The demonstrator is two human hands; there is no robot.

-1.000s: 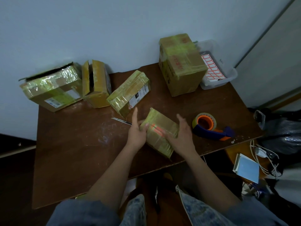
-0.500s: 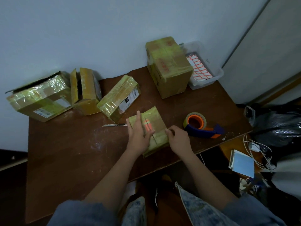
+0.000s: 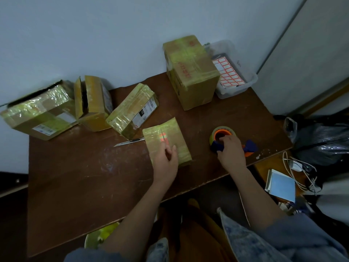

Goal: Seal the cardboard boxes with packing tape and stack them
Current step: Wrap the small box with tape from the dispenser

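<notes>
Your table is dark brown, scuffed with pale scratches. Under your left hand lies a tan box glossed in yellowish tape, with an orange-red mark near its middle. At two o'clock from it, your right hand is on the tape gun: blue body, orange hub, olive-tan roll. At twelve o'clock the tall box is brown with yellow-green tape and red print. At one o'clock the clear bin shows white labels edged in red. The boxes at ten o'clock are tan with shiny yellow tape and white stickers. The wall is pale blue-grey. Your sleeves are faded denim blue.
</notes>
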